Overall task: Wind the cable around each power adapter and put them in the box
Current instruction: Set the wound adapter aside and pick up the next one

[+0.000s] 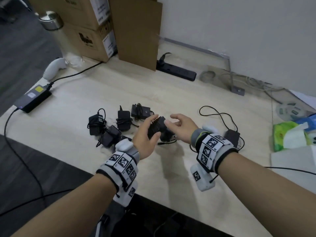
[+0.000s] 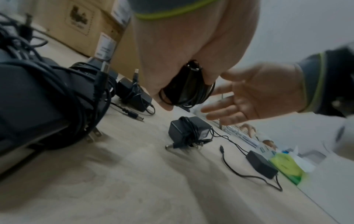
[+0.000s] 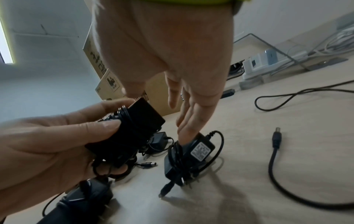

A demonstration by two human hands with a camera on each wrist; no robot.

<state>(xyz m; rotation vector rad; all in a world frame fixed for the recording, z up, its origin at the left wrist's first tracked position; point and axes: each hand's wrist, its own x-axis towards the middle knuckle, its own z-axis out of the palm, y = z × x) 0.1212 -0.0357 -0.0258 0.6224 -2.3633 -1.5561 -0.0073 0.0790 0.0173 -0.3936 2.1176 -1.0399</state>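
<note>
Between left fingers point(image 1: 154, 119) and thumb: wound adapter point(image 1: 156, 128); right hand point(image 1: 182, 125) beside.

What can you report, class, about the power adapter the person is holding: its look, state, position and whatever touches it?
The held adapter is a black, boxy block that looks like matte plastic, with its thin black cable wound in tight turns around its middle. It is lifted above the table, tilted, over the other adapters. The left hand grips it, thumb on one side and fingers on the other. The right hand hovers beside it, fingers relaxed, holding nothing. Its prongs cannot be made out.
</note>
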